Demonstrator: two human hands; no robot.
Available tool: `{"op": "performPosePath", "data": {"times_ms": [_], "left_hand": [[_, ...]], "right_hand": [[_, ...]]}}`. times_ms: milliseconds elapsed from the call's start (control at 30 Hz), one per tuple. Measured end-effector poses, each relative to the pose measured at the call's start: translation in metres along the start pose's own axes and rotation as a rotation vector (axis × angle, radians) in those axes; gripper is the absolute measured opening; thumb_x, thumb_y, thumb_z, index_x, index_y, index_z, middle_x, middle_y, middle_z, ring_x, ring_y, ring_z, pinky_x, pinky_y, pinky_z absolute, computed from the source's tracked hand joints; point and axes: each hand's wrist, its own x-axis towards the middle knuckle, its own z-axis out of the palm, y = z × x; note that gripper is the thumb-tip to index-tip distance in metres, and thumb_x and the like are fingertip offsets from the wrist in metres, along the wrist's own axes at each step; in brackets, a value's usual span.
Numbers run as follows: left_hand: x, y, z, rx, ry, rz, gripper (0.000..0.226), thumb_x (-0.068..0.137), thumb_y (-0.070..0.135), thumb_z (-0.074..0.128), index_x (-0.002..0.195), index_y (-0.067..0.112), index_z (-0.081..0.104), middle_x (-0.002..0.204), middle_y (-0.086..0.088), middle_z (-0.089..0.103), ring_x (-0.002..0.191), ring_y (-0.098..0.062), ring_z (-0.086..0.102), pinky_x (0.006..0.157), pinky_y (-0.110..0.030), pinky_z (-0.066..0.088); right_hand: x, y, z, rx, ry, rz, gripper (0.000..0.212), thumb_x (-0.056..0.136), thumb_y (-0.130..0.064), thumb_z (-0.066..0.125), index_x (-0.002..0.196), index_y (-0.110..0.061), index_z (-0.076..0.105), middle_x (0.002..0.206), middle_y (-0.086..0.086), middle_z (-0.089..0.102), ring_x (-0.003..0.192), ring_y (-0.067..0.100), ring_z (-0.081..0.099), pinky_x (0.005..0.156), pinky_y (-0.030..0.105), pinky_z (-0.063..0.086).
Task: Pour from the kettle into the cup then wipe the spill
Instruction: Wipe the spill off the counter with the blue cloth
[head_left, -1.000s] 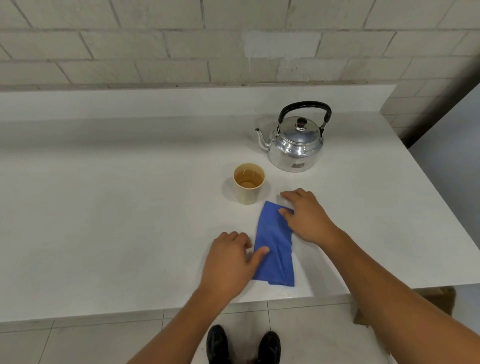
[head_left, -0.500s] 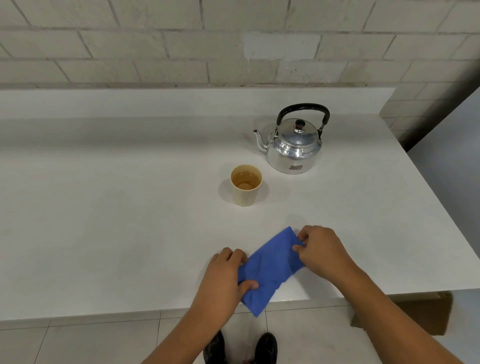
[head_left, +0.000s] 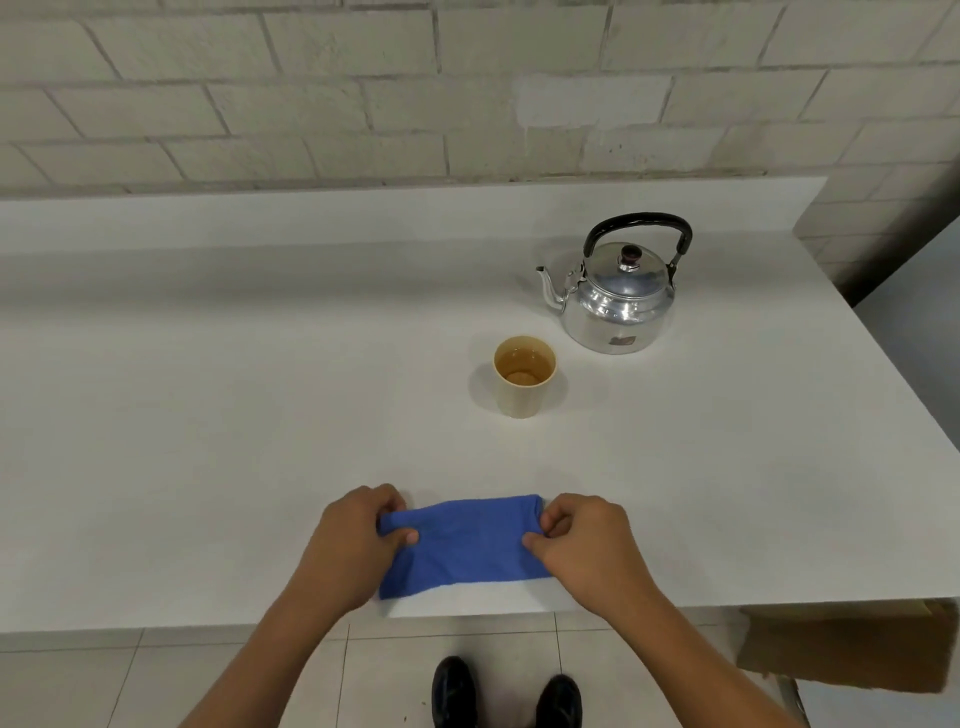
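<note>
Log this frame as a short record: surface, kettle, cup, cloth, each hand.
surface: white counter, brick wall behind
kettle: upright, lid on, spout toward the left, behind and right of cup
cup: upright, holds brownish liquid
blue cloth: folded, at near edge
left hand: pinching cloth's left end
right hand: pinching cloth's right end
spill: none visible

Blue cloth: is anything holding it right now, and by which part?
Yes. Both hands hold the blue cloth at its short ends: the left hand pinches the left end, the right hand the right end, with the cloth lying on the counter.
</note>
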Motion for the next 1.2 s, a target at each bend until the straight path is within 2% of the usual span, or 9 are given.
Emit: {"op": "performPosePath", "data": {"times_ms": [100, 200, 300, 467, 600, 767, 967, 1100, 1200], "left_hand": [[0.010, -0.011, -0.019, -0.076, 0.043, -0.024, 0.019, 0.090, 0.014, 0.074, 0.078, 0.020, 0.060, 0.070, 0.001, 0.067, 0.060, -0.009, 0.057, 0.052, -0.011, 0.044], [0.022, -0.022, -0.039, -0.125, 0.097, -0.037, 0.019, 0.093, 0.019, 0.074, 0.082, 0.022, 0.059, 0.072, 0.000, 0.066, 0.063, -0.012, 0.058, 0.055, -0.020, 0.041], [0.035, -0.033, -0.058, -0.232, 0.131, -0.062, 0.016, 0.094, 0.016, 0.073, 0.086, 0.021, 0.060, 0.075, -0.002, 0.067, 0.065, -0.019, 0.060, 0.058, -0.026, 0.043], [0.057, -0.049, -0.092, -0.378, 0.201, -0.078, 0.010, 0.097, 0.013, 0.070, 0.097, 0.021, 0.063, 0.095, -0.011, 0.073, 0.084, -0.032, 0.070, 0.081, -0.051, 0.058], [0.075, -0.057, -0.118, -0.431, 0.256, -0.071, 0.011, 0.096, 0.010, 0.071, 0.102, 0.019, 0.067, 0.105, -0.016, 0.073, 0.094, -0.042, 0.073, 0.088, -0.060, 0.060], [0.091, -0.069, -0.146, -0.506, 0.352, -0.048, 0.013, 0.097, 0.014, 0.071, 0.100, 0.027, 0.069, 0.103, -0.004, 0.077, 0.096, -0.034, 0.075, 0.091, -0.056, 0.060], [0.104, -0.089, -0.135, -0.499, 0.308, -0.113, 0.015, 0.097, 0.011, 0.071, 0.110, 0.017, 0.067, 0.104, -0.016, 0.075, 0.097, -0.042, 0.073, 0.092, -0.060, 0.059], [0.108, -0.097, -0.118, -0.321, 0.275, -0.172, 0.024, 0.093, 0.018, 0.075, 0.114, 0.017, 0.064, 0.096, -0.010, 0.074, 0.090, -0.036, 0.073, 0.069, -0.036, 0.055], [0.109, -0.098, -0.110, -0.167, 0.290, -0.184, 0.034, 0.090, 0.023, 0.078, 0.119, 0.016, 0.062, 0.094, -0.004, 0.069, 0.081, -0.027, 0.067, 0.068, -0.032, 0.048]], "right_hand": [[0.010, -0.017, 0.009, 0.115, -0.026, 0.005, 0.025, 0.073, -0.010, 0.082, 0.060, -0.019, 0.062, 0.050, -0.007, 0.062, 0.044, 0.003, 0.057, 0.051, 0.023, 0.054], [0.022, -0.038, 0.017, 0.211, -0.051, 0.011, 0.016, 0.074, -0.012, 0.082, 0.068, -0.014, 0.068, 0.057, 0.004, 0.071, 0.045, 0.013, 0.067, 0.049, 0.025, 0.057], [0.036, -0.061, 0.026, 0.285, -0.077, 0.005, 0.014, 0.074, -0.013, 0.082, 0.071, -0.015, 0.069, 0.056, -0.003, 0.071, 0.044, 0.014, 0.068, 0.045, 0.021, 0.054], [0.061, -0.097, 0.044, 0.362, -0.132, 0.023, 0.016, 0.075, -0.012, 0.084, 0.075, -0.010, 0.068, 0.058, 0.003, 0.073, 0.045, 0.018, 0.071, 0.042, 0.020, 0.050], [0.077, -0.124, 0.056, 0.426, -0.145, 0.027, 0.017, 0.077, -0.009, 0.085, 0.074, -0.011, 0.068, 0.068, 0.007, 0.074, 0.044, 0.011, 0.069, 0.041, 0.016, 0.050], [0.094, -0.148, 0.064, 0.439, -0.082, -0.062, 0.017, 0.078, -0.013, 0.085, 0.078, -0.012, 0.068, 0.076, 0.011, 0.076, 0.050, 0.011, 0.070, 0.046, 0.015, 0.050], [0.105, -0.149, 0.085, 0.390, -0.104, -0.032, 0.018, 0.081, -0.010, 0.083, 0.076, -0.014, 0.066, 0.088, 0.013, 0.076, 0.073, 0.027, 0.076, 0.052, 0.022, 0.059], [0.108, -0.134, 0.099, 0.260, -0.120, 0.007, 0.017, 0.080, -0.010, 0.082, 0.076, -0.011, 0.066, 0.090, 0.015, 0.075, 0.079, 0.033, 0.076, 0.071, 0.046, 0.065], [0.108, -0.129, 0.103, 0.140, -0.079, -0.039, 0.017, 0.079, -0.012, 0.082, 0.081, -0.011, 0.066, 0.086, 0.011, 0.073, 0.077, 0.029, 0.072, 0.074, 0.040, 0.063]]}}
